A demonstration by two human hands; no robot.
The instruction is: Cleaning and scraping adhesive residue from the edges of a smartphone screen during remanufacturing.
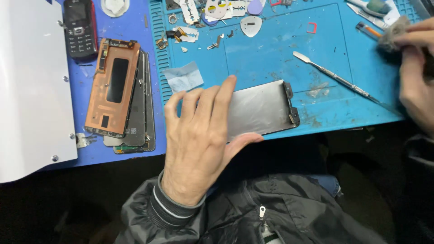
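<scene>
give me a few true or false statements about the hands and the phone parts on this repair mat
1. The left hand lies flat on the grey screen panel. True.
2. The right hand holds the metal spudger. False: it holds a grey wad of cloth; the spudger lies on the blue mat, untouched.
3. A copper-backed panel lies left of the mat on a stack of other panels. True.
4. The black keypad phone sits under the left hand. False: it lies at the top left, far from both hands.
5. The grey screen panel hangs over the mat's near edge. True.
</scene>
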